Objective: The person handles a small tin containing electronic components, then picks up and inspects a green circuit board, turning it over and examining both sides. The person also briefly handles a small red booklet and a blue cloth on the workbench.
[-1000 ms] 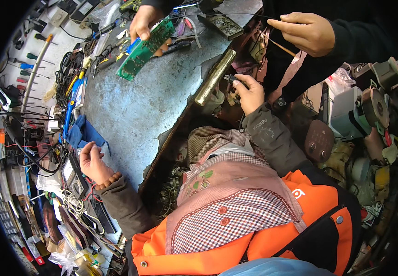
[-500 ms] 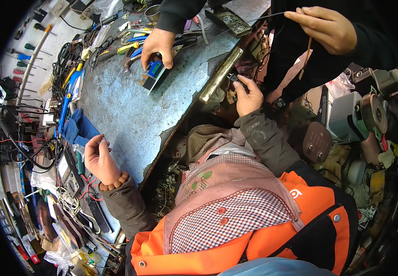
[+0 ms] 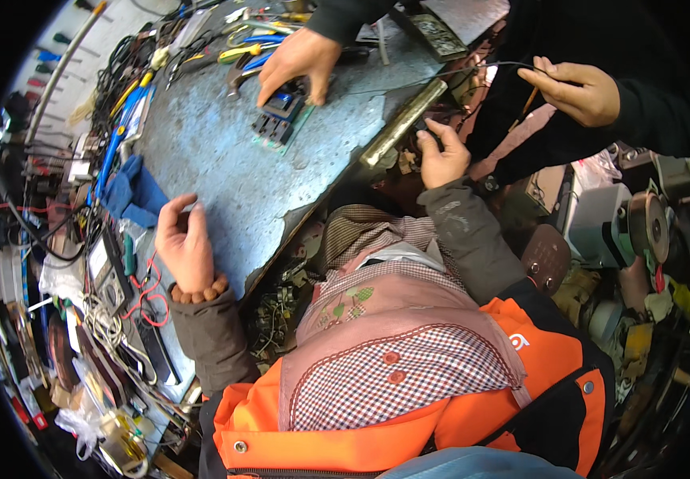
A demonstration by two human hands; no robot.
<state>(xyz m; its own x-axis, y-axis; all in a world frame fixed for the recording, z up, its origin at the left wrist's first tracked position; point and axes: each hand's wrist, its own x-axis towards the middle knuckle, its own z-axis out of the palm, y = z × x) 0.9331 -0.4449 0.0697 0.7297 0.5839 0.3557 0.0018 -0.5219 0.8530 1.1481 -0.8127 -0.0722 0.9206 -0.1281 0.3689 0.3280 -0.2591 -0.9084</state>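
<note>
My left hand is raised over the bench's near left edge, beside a blue cloth. Its fingers curl loosely, thumb and forefinger apart, and nothing shows between them. Past the bench edge, my right hand pinches a small black plug, mostly hidden by the fingers. Another person's hand grips a circuit board with black and blue parts, tilted on the worn blue bench top. That person's other hand holds a thin black cable.
A brass-coloured bar lies along the bench edge. Pliers and a hammer crowd the far side. A multimeter with red leads and tangled wires are at left. Grey motor-like machines are piled at right.
The other person's hand has turned the circuit board, so more of its black parts show. My left thumb and forefinger have spread apart. The plug at my right fingers is now less visible.
</note>
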